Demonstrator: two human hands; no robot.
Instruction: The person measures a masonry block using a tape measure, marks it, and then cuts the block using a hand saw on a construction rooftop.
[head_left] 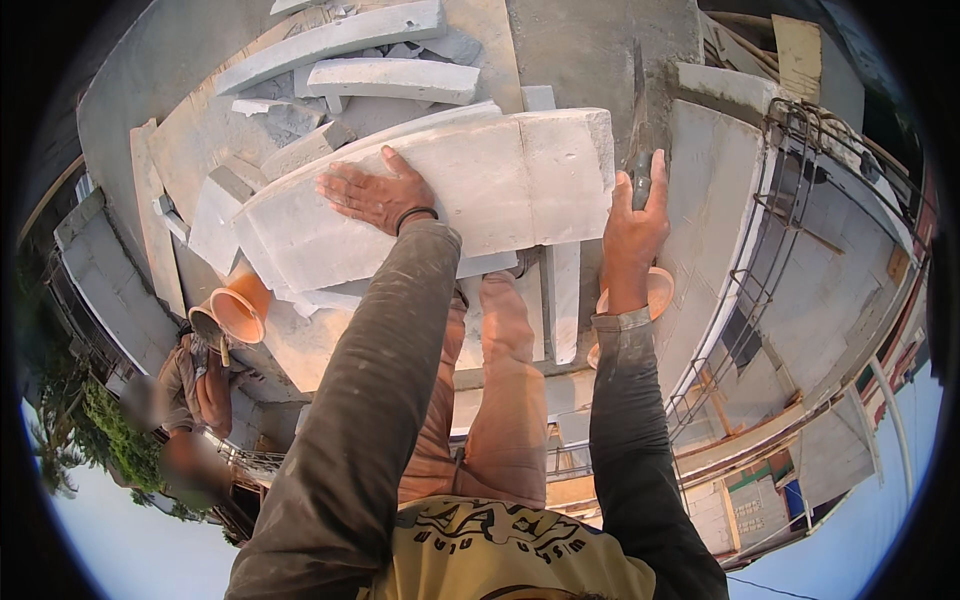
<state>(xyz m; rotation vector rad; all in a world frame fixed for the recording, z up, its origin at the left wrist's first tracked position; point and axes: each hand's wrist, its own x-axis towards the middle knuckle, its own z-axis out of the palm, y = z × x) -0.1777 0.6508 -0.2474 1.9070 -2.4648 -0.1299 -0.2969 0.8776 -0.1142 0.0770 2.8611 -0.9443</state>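
Observation:
A long pale lightweight concrete block (480, 180) lies across other slabs in front of me, with a thin line across it near its right end. My left hand (385, 192) rests flat on its upper face, fingers stretched and thumb apart. Just beyond the block's right end, my right hand (638, 225) is closed around the dark handle of a hand saw (639, 125). Its long thin blade points away from me and shows nearly edge-on. The saw is apart from the thin line. My palm hides part of the handle.
Cut block strips (395, 80) and broken pieces are piled beyond the block. An orange bucket (240, 305) lies tipped at left; another orange container (655, 290) sits behind my right wrist. Steel rebar (775, 220) rises along the right wall. A co-worker (200, 385) is at lower left.

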